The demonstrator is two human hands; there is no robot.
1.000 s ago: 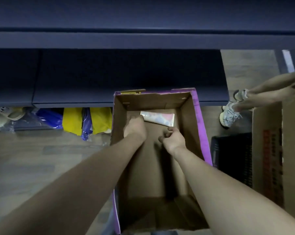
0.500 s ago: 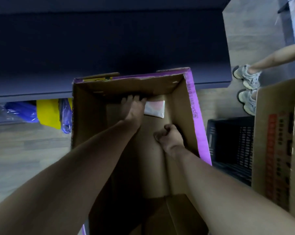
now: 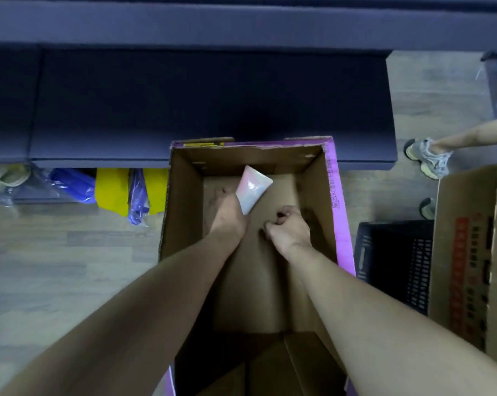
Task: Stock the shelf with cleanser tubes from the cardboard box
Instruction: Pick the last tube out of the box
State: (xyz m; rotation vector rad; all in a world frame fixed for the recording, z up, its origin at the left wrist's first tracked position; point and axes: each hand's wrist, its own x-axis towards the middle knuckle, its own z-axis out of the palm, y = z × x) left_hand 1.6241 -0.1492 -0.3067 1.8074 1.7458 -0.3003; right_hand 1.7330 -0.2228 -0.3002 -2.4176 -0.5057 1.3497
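Both my arms reach down into an open cardboard box (image 3: 338,212) with a purple rim, standing on the floor against a dark blue shelf (image 3: 207,104). My left hand (image 3: 227,210) grips the lower end of a pale pink-and-white cleanser tube (image 3: 253,185), which tilts up toward the box's far wall. To its right, my right hand (image 3: 287,224) is curled into a loose fist over the box bottom and I see nothing in it. No other tubes show inside the box.
Yellow and blue plastic bags (image 3: 121,190) lie under the shelf on the left. A black crate (image 3: 396,258) and a second cardboard box (image 3: 470,252) stand right. Another person's leg and sneakers (image 3: 430,158) are at the far right. Wooden floor on the left.
My left hand has taken hold of the tube, which lay flat at the far wall, and tipped it up. My right hand stays curled near the same spot. The camera view shifted.
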